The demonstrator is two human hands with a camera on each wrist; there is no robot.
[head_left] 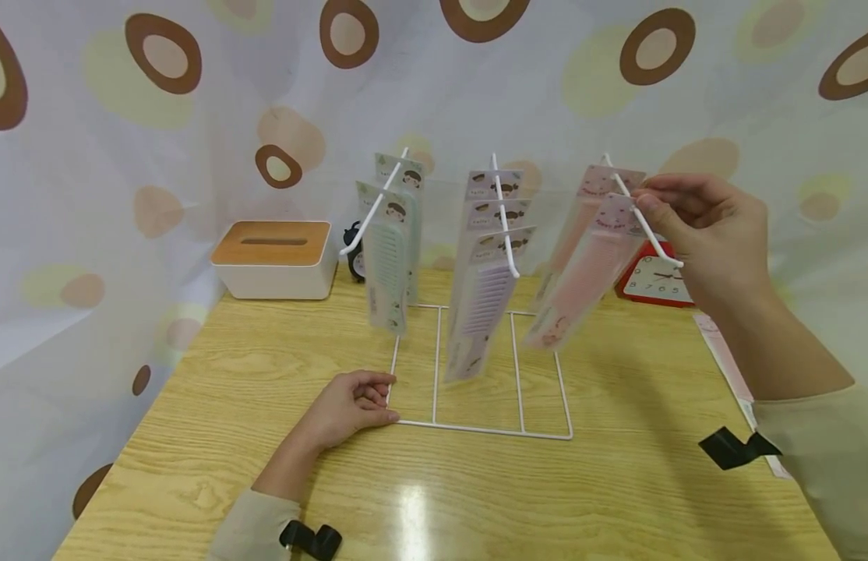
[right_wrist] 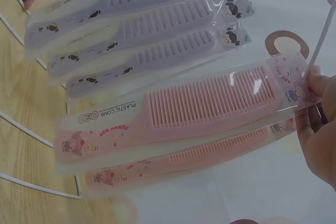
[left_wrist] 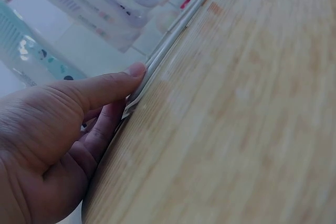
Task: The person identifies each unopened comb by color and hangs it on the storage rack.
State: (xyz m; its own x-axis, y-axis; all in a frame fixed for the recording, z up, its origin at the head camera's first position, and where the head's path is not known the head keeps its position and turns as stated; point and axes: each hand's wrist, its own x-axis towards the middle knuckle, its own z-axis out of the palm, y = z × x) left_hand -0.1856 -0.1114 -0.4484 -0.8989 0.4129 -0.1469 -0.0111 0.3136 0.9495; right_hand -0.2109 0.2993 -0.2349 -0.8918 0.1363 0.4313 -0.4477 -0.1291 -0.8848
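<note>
My right hand (head_left: 714, 222) pinches the top card of a packaged pink comb (head_left: 584, 273), which hangs on the right prong of a white wire rack (head_left: 476, 428). Behind it hangs another pink comb (right_wrist: 184, 158) in its clear sleeve. On the middle prong are three packaged purple combs (head_left: 486, 304); green combs (head_left: 387, 265) hang from the left prong. At the front left corner of the rack's base, my left hand (head_left: 350, 407) grips the wire, thumb on top in the left wrist view. The fingertips under the wire are partly hidden there.
A white tissue box (head_left: 273, 279) with a wooden lid stands at the back left, beside a small black clock (head_left: 357, 265). Behind the right forearm is a red-framed clock (head_left: 654, 279). Another pink package (head_left: 728, 362) lies on the table's right side, partly covered by the sleeve.
</note>
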